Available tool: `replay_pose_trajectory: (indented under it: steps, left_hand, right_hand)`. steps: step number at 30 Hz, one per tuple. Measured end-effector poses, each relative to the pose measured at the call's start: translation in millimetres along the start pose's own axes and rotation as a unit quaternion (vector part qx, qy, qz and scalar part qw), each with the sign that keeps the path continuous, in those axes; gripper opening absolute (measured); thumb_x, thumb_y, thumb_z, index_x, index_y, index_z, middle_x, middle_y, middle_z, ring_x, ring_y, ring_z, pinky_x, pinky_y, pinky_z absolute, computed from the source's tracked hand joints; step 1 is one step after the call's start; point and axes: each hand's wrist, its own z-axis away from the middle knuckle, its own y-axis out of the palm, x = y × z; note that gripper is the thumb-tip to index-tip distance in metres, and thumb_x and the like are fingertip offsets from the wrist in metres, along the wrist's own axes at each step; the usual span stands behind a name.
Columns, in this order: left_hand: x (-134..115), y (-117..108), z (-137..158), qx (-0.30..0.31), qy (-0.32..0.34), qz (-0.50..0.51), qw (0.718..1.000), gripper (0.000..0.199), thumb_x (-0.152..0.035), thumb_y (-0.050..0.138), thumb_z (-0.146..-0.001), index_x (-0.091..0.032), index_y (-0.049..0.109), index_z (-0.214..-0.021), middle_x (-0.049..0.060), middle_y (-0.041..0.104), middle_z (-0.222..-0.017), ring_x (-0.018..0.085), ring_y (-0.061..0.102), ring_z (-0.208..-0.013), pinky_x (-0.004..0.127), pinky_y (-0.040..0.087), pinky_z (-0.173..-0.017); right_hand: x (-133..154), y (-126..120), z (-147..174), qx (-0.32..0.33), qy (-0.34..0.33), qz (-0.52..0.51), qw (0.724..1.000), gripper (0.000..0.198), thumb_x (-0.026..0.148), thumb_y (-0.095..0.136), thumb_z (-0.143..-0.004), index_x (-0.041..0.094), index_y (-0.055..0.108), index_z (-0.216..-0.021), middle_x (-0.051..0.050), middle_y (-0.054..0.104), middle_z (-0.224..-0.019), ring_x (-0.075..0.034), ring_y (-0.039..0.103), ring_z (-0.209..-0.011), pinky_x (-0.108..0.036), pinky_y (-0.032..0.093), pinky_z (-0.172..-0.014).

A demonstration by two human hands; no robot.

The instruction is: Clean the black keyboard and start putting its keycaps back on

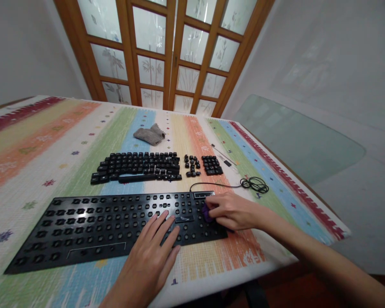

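A black keyboard (128, 220) with its keycaps off lies near the front edge of the table, its bare switches showing. My left hand (152, 248) rests on its lower middle with fingers spread flat, holding nothing. At the number-pad end, my right hand (232, 211) is closed around a small purple wad (206, 212), pressed against the switches. Whether the wad is cloth or soft putty I cannot tell, since my fingers cover most of it. Behind the keyboard, black keycaps (136, 164) are laid out in keyboard order, with a separate number-pad block (212, 165).
A crumpled grey cloth (149, 135) lies behind the keycaps. To their right are a thin stick-like tool (224, 155) and a small black piece (227, 163). The coiled cable (254, 185) sits beyond my right hand. A striped tablecloth (35, 167) covers the table.
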Motion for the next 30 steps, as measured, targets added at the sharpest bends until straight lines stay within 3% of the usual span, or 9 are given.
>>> replay_pose_trajectory:
  steps: [5,8,11,14,18,21,30]
  left_hand:
    - [-3,1,-1,-0.022,-0.021,0.020,0.999,0.029,-0.021,0.045,-0.099,-0.016,0.066,-0.119,0.012,0.062,-0.132,0.029,0.051,-0.132,0.052,0.048,-0.108]
    - [-3,1,-2,-0.019,-0.018,0.022,0.999,0.029,-0.021,0.046,-0.099,-0.016,0.065,-0.120,0.012,0.062,-0.133,0.029,0.051,-0.132,0.052,0.049,-0.107]
    - [-1,1,-1,-0.010,-0.005,0.019,1.000,0.029,-0.022,0.048,-0.098,-0.015,0.064,-0.122,0.013,0.061,-0.134,0.030,0.051,-0.132,0.051,0.049,-0.107]
    - [1,1,-1,-0.009,-0.003,0.019,1.000,0.029,-0.023,0.049,-0.098,-0.015,0.065,-0.121,0.013,0.060,-0.135,0.030,0.050,-0.133,0.051,0.047,-0.108]
    - [1,0,0,-0.004,0.003,0.016,1.000,0.030,-0.023,0.050,-0.097,-0.015,0.065,-0.122,0.013,0.060,-0.135,0.030,0.050,-0.133,0.051,0.046,-0.109]
    - [1,-1,0,0.000,0.001,0.013,1.000,0.030,-0.023,0.050,-0.097,-0.015,0.064,-0.123,0.012,0.060,-0.136,0.030,0.051,-0.133,0.050,0.045,-0.111]
    - [2,0,1,0.000,0.002,0.001,1.000,0.030,-0.023,0.049,-0.097,-0.016,0.064,-0.122,0.013,0.061,-0.134,0.031,0.052,-0.131,0.051,0.049,-0.106]
  right_hand:
    - [-9,7,5,-0.080,0.041,-0.175,0.981,0.026,0.012,0.047,-0.087,0.016,0.073,-0.087,-0.004,0.057,-0.082,-0.016,0.053,-0.073,-0.029,0.044,-0.070]
    - [-10,13,8,-0.127,0.115,-0.257,0.951,0.021,0.017,0.050,-0.089,0.016,0.071,-0.087,-0.003,0.061,-0.081,-0.015,0.057,-0.075,-0.029,0.045,-0.071]
    - [-3,19,9,-0.201,0.204,-0.258,0.922,0.018,0.017,0.050,-0.089,0.017,0.068,-0.087,-0.003,0.065,-0.083,-0.016,0.059,-0.076,-0.029,0.045,-0.069]
    - [9,26,9,-0.265,0.195,-0.178,0.927,0.020,0.016,0.050,-0.090,0.017,0.069,-0.093,-0.005,0.064,-0.085,-0.017,0.059,-0.078,-0.030,0.046,-0.071]
    - [24,31,5,-0.191,0.110,-0.007,0.975,0.026,0.014,0.046,-0.091,0.014,0.070,-0.100,-0.009,0.062,-0.089,-0.018,0.056,-0.077,-0.031,0.046,-0.067]
    - [28,27,2,-0.118,0.084,0.099,0.984,0.023,0.014,0.045,-0.093,0.013,0.068,-0.090,-0.010,0.060,-0.088,-0.018,0.053,-0.072,-0.030,0.044,-0.061]
    - [24,3,-13,0.022,-0.018,0.123,0.992,0.019,0.013,0.049,-0.091,0.016,0.062,-0.078,-0.006,0.059,-0.086,-0.015,0.052,-0.069,-0.030,0.041,-0.061]
